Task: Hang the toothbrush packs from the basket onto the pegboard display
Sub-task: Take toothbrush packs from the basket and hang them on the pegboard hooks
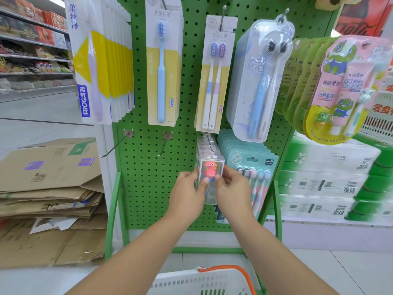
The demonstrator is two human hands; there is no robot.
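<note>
Up close, the fingers [195, 171] of the left hand [188, 192] and those of the right hand [232, 188] are clamped on the two sides of a clear toothbrush pack [210, 170] with a pink cartoon figure inside, thumbs pressed to its front face. That pack sits at the front of a row of like packs strung on a peg [209, 141] low on the green pegboard [148, 177], just left of a stack of teal multi-brush packs [251, 160] (the right hand covers part of those).

Above hang a twin-brush card [214, 77], a single blue brush card [162, 67], a clear case with two brushes [259, 81] and, far left, a thick row of white and yellow packs [102, 60]. Two bare hooks [114, 145] stick out at lower left. To the right hang pink and green children's sets [344, 86].

Below the forearms, the white basket [191, 282] with an orange handle [234, 271] sits at the bottom edge. Flattened cardboard boxes [49, 188] are piled on the floor at left.
</note>
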